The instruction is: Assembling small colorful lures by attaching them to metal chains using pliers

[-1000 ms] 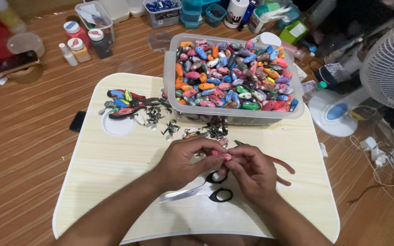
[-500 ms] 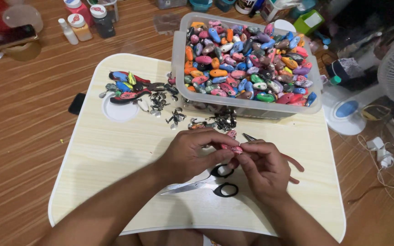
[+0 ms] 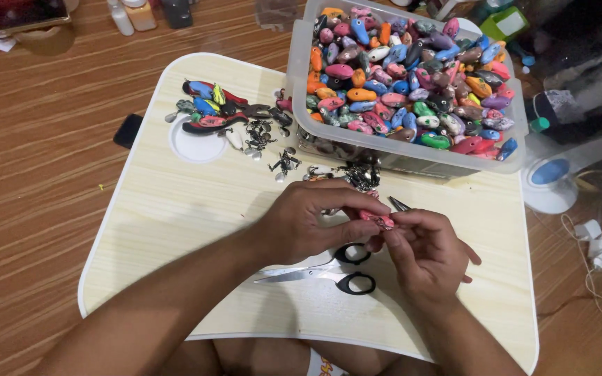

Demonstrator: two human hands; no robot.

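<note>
**Hands drift nearer the tray's front edge**

Both hands have slid slightly toward the front edge since earlier. A small pink plastic lure [image 3: 382, 221] is pinched between the left hand [image 3: 313, 223] and right hand [image 3: 423, 251], fingers closed on it, above black-handled scissors [image 3: 329, 271] on the pale wooden lap tray [image 3: 175, 209]. Behind stands a clear plastic tub of colourful lures [image 3: 405, 76].

Both forearms reach in from below, the left hand [image 3: 311, 221] and right hand [image 3: 423, 252] meeting fingertip to fingertip, fingers curled in a pinch
</note>
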